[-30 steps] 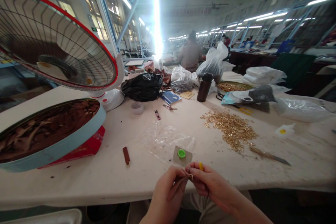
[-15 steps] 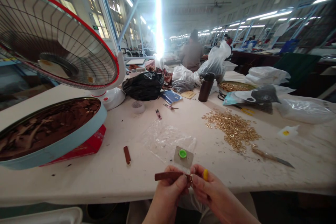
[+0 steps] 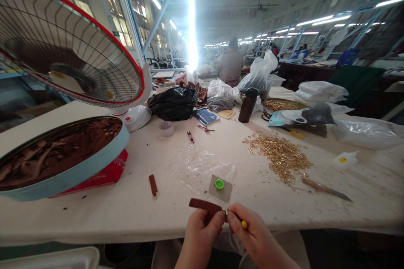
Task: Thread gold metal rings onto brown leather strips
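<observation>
My left hand (image 3: 202, 235) pinches one end of a short brown leather strip (image 3: 204, 205) at the near edge of the white table (image 3: 132, 210). The strip points out to the left. My right hand (image 3: 249, 235) is closed against the strip's right end, its fingertips on a small metal piece there. A yellow cap or band (image 3: 244, 224) shows on one right finger. Just beyond the hands lies a grey card with a green cap (image 3: 219, 184) on a clear plastic bag (image 3: 195, 166).
A round blue tin (image 3: 63, 176) full of brown leather strips sits at left under a red-rimmed fan (image 3: 63, 46). A heap of gold rings (image 3: 279, 155), a knife (image 3: 325, 189), one loose strip (image 3: 153, 185), a dark bottle (image 3: 246, 105), bags. A person stands far behind.
The strip, bent between the fingers a second ago, now sticks out straight to the left. Both hands have dropped slightly toward the table's near edge.
</observation>
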Available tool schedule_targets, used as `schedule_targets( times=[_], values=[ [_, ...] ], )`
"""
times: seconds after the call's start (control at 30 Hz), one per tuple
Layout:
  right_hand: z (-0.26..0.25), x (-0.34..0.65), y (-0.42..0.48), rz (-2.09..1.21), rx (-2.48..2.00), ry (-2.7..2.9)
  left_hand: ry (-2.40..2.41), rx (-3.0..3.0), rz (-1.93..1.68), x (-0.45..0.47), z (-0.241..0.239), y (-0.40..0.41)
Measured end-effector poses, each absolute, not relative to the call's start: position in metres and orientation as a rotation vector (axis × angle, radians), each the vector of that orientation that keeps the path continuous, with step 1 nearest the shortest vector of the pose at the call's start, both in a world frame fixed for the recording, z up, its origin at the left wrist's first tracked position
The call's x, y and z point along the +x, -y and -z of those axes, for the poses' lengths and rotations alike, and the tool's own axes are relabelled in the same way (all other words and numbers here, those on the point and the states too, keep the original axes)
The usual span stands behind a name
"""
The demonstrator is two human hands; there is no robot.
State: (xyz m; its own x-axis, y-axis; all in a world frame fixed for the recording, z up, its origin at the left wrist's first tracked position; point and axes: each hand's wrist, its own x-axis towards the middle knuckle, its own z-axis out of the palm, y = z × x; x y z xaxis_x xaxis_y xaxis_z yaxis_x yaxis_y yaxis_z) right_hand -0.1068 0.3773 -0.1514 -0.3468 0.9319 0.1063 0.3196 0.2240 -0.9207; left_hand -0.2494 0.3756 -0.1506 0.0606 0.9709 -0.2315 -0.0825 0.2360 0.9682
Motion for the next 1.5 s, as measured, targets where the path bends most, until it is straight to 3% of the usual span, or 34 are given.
schedule_targets(
  times=[0.2,0.37,0.53,0.67,0.97,1.23,1.5],
  values=[
    [0.160,-0.112,-0.378,-0.987,-1.288,1.829,-1.354,1.387,-1.084,-0.250,0.143,-0.365],
    [0.158,-0.107,-0.377,-1.114,-1.210,1.886,-1.337,1.187,-1.052,-0.250,0.144,-0.369],
    [0.143,-0.091,-0.379,-0.632,-1.007,2.246,-1.207,1.063,-0.782,-0.259,0.135,-0.377],
    [0.138,-0.090,-0.386,-0.406,-0.854,2.406,-1.197,1.238,-0.797,-0.257,0.130,-0.371],
    [0.154,-0.096,-0.382,-1.158,-1.159,1.938,-1.378,1.688,-0.689,-0.250,0.130,-0.358],
    [0.162,-0.110,-0.376,-1.315,-1.146,1.462,-1.184,1.148,-0.946,-0.243,0.147,-0.360],
    [0.161,-0.115,-0.378,-1.217,-1.164,1.483,-1.199,1.118,-0.954,-0.245,0.150,-0.365]
  ],
)
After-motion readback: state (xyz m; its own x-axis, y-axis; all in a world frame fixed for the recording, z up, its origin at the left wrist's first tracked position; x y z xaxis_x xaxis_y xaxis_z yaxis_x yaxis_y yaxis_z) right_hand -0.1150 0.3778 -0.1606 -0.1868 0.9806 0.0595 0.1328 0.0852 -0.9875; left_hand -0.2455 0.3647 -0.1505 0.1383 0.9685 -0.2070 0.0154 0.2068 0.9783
